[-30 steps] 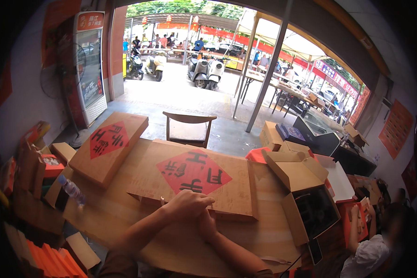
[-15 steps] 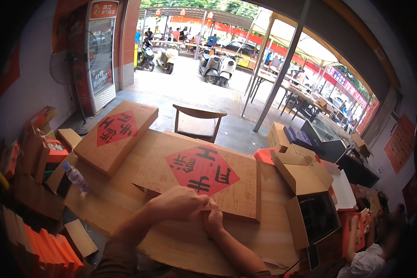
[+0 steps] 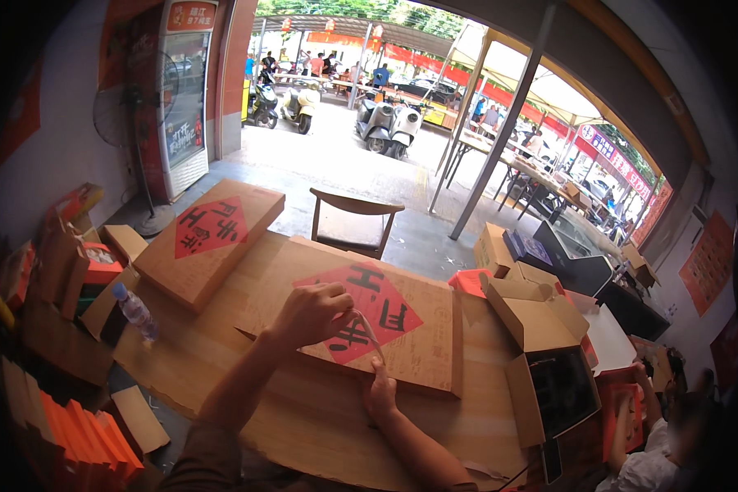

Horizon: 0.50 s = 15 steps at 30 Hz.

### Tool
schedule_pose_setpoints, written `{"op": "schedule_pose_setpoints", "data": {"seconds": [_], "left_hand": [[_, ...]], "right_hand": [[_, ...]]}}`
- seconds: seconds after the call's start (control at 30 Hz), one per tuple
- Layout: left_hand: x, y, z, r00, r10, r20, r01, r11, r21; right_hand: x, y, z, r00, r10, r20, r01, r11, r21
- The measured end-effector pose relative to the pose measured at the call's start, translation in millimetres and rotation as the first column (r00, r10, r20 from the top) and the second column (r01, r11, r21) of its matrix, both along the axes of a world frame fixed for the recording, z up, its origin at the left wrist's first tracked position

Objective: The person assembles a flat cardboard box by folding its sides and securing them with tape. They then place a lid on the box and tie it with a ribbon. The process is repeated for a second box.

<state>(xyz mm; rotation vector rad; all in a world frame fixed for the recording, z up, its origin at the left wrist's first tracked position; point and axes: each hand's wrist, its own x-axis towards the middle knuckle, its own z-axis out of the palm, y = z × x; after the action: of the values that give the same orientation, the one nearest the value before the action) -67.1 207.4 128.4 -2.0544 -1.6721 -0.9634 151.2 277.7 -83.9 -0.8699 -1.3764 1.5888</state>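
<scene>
Left fingers (image 3: 336, 302) and right fingers (image 3: 378, 371) pinched on pale strip (image 3: 370, 332) running between, above cardboard box (image 3: 402, 344).

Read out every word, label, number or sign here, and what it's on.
I won't copy wording, but it stands here:
Left box: black characters on red diamond.
Middle box: same, partly hidden by left hand.
Fridge: header lettering and white door writing.
Outdoor banner: pale characters.
Wall poster: too small to read.

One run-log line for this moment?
left hand: pinching thin strip | right hand: pinching other end | flat cardboard box: on table
</scene>
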Motion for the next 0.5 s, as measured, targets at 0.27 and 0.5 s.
{"op": "schedule_pose_setpoints", "data": {"seconds": [0.27,0.5], "left_hand": [[14,-18,15,0.999,0.008,0.038,0.003,0.963,-0.269],[133,-49,-56,0.643,-0.76,0.095,0.626,0.45,-0.636]], "right_hand": [[-13,-13,43,0.856,-0.1,-0.506,-0.121,0.915,-0.385],[-3,9,-7,0.995,-0.098,-0.011,0.094,0.971,-0.218]]}}
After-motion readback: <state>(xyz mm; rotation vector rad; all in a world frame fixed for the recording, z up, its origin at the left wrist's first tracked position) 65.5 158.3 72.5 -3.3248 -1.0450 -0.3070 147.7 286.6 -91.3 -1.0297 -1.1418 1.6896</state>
